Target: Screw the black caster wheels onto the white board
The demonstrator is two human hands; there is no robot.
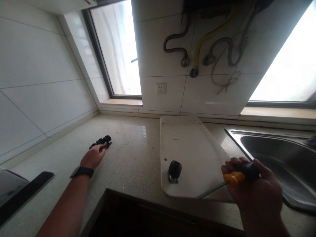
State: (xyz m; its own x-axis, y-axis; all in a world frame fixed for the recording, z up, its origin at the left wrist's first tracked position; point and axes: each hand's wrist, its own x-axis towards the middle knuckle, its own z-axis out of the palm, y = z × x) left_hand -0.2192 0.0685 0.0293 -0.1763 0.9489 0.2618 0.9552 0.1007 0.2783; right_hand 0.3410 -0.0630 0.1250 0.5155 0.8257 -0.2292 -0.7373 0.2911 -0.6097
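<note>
**Left hand at the casters, right hand gripping the screwdriver**

My left hand (93, 157) is stretched out flat-ish over the counter, fingers loosely spread & partly open, tips touching the near end of a small row of black casters (101, 142). Nothing closed in it; can't tell if a finger has actually hooked one. Black watch (82, 171) on that wrist.

My right hand (249, 184) is wrapped tight round a screwdriver (234, 178) w/ orange & black handle; the metal shaft runs down-left from my fist and its tip sits at the near edge of the white board (192, 148).

Taking the white board as the ref: it lies flat on the speckled countertop (133, 158), mid-frame. One black caster (174, 171) already stands on its near-left corner, upright on a metal plate. The loose casters are well to the board's left, w/ bare counter between. The steel sink (283, 154) is just right of the board, touching or nearly so, right by my screwdriver hand. Behind the board: tiled wall w/ a socket (161, 88), and above that hoses & pipes (209, 49) hanging down. Windows either side. Far left of the board, at the counter's near edge, a dark flat slab (24, 194), can't ID it. Dark opening in the counter just in front of the board.
</note>
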